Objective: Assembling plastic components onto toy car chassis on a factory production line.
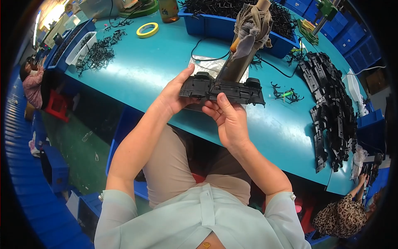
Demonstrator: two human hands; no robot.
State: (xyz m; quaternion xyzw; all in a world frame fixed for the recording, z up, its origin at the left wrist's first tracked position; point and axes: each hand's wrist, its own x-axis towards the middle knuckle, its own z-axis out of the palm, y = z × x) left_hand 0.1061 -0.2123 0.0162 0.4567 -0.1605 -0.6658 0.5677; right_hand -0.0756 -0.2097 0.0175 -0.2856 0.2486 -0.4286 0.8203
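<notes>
Both hands hold a long black moulded plastic part (238, 92), which looks like a toy car chassis, above the table's near edge. My left hand (173, 94) is closed around its left end, thumb up along the side. The fingers of my right hand (232, 122) are bent beneath its middle, and the thumb presses on its near face. Just behind the part stands a slanted metal post (234, 68), its top wrapped in grey cloth (253, 27). A shiny metal plate (209, 64) lies by the post's foot, partly covered by the part.
Several similar black parts (331, 112) are piled on the right of the teal table (145, 79). A blue bin (203, 27) of small black pieces stands behind the post. Yellow tape (147, 30) and loose black pieces (97, 54) lie left. People (340, 216) work at both sides.
</notes>
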